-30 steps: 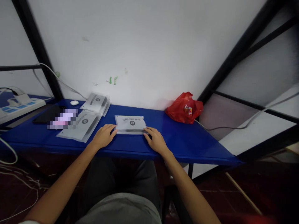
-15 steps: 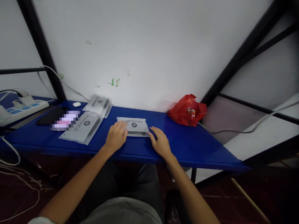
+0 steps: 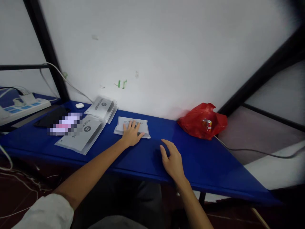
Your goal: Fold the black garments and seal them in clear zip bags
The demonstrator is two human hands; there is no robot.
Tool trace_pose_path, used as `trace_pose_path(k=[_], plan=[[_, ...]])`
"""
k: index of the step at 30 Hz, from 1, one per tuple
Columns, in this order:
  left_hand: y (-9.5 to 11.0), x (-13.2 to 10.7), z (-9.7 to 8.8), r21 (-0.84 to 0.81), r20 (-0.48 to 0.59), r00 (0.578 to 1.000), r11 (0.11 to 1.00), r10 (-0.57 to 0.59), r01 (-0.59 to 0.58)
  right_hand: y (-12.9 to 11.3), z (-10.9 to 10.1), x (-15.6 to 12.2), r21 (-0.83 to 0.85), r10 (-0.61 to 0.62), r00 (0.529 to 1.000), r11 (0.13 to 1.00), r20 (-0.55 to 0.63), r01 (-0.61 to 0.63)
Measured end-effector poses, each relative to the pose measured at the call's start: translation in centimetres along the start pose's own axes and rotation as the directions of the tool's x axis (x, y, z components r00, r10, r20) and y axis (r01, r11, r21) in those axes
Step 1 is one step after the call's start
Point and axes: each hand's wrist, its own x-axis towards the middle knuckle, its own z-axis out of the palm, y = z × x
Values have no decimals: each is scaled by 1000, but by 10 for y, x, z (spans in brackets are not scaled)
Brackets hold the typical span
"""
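Note:
My left hand (image 3: 132,134) lies flat, fingers spread, on top of a small grey packet (image 3: 143,126) on the blue table (image 3: 209,162). My right hand (image 3: 173,160) rests on the bare table to the right of the packet, fingers loosely extended, holding nothing. A stack of like grey packets (image 3: 102,108) sits further left by the wall, and a larger grey bag (image 3: 82,135) lies in front of it.
A red plastic bag (image 3: 202,122) lies at the back right by the wall. A dark phone (image 3: 51,116), a white earbud case (image 3: 79,105) and a power strip (image 3: 21,106) are at the left. Black frame bars stand at both sides. Cables hang at the left.
My left hand slid from the packet's left edge onto its top and pushed it toward the wall. My right hand came off the packet's right edge onto the bare table.

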Motion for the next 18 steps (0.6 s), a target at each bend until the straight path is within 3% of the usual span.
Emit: trace_pose_path(k=[7, 18], plan=[[-48, 48, 2, -56, 29, 1000, 998, 10, -8, 1, -3, -1, 25, 22, 996, 999, 83, -24], [-74, 93, 6, -88, 17, 1000, 996, 12, -11, 0, -7, 0, 9, 131, 977, 991, 167, -134]])
